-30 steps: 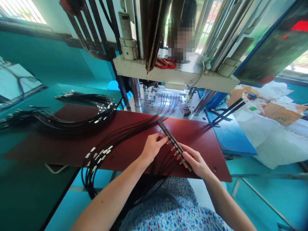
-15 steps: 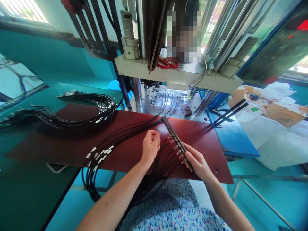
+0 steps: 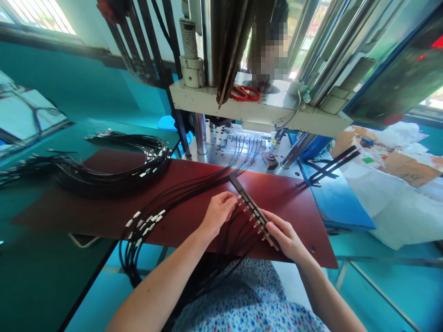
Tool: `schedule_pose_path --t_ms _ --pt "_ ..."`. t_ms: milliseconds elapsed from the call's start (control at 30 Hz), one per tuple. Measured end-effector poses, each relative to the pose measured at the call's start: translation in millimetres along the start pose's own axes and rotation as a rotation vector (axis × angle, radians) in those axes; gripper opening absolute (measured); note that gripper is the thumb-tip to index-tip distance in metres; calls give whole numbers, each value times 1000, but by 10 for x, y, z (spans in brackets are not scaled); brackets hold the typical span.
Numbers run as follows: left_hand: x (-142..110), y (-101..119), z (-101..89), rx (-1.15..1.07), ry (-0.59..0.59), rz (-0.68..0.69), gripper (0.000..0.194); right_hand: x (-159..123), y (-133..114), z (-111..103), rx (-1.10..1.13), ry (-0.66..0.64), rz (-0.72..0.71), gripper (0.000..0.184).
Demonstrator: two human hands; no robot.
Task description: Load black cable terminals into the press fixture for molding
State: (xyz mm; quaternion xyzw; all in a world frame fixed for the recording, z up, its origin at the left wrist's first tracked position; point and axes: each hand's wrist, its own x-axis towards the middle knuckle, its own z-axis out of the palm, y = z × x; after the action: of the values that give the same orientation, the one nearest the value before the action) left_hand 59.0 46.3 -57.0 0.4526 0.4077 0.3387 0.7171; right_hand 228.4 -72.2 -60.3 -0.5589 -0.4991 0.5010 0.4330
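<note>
My right hand (image 3: 285,235) is closed round the lower end of a long dark bar (image 3: 235,182), tilted over the board. Several small metal cable connectors (image 3: 256,224) sit in a row along the bar's left edge, and black cables run down from them toward my lap. My left hand (image 3: 219,213) is closed in a pinch on a cable end (image 3: 239,197) at the uppermost spot of that row. Its fingertips touch or nearly touch the bar. Beyond the bar, several black cables (image 3: 207,176) lead into a metal mould (image 3: 247,142) on the press bed.
The reddish-brown board (image 3: 294,203) lies under my hands. Bundled black cables (image 3: 114,177) lie at left; white-tagged cables (image 3: 145,223) droop over the front edge. Ahead stands a press (image 3: 263,110) with red-handled scissors (image 3: 245,93) on its plate. A black forked rest (image 3: 334,166) stands at right.
My left hand has moved right and up to the bar, its fingertips now at the connector row. The bar has shifted slightly, still in my right hand.
</note>
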Motion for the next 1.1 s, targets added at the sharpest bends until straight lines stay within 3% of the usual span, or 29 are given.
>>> schedule_pose_path --t_ms 333,500,600,733,800,867,933,1000,1100 --pt "55 60 -54 66 -36 17 22 34 -54 0 -71 -45 20 47" --pt "105 71 -17 177 4 57 22 29 -108 40 -182 -28 12 48" --pt "225 89 40 389 10 167 21 29 -112 31 -210 -11 12 49" --pt "404 169 124 960 -75 382 19 39 -113 -46 -254 31 45 48" --pt "474 229 135 1221 -43 521 15 42 -133 -88 -318 64 89 41" --pt "542 290 107 1384 80 630 16 40 -164 -110 -521 60 91 34" --pt "617 338 43 1479 248 660 23 34 -190 -104 -867 44 67 28" --pt "696 361 -32 1539 390 626 33 28 -205 -76 -1208 24 38 26" --pt "786 342 -107 1594 445 544 43 45 -222 -48 -1456 -31 -6 27"
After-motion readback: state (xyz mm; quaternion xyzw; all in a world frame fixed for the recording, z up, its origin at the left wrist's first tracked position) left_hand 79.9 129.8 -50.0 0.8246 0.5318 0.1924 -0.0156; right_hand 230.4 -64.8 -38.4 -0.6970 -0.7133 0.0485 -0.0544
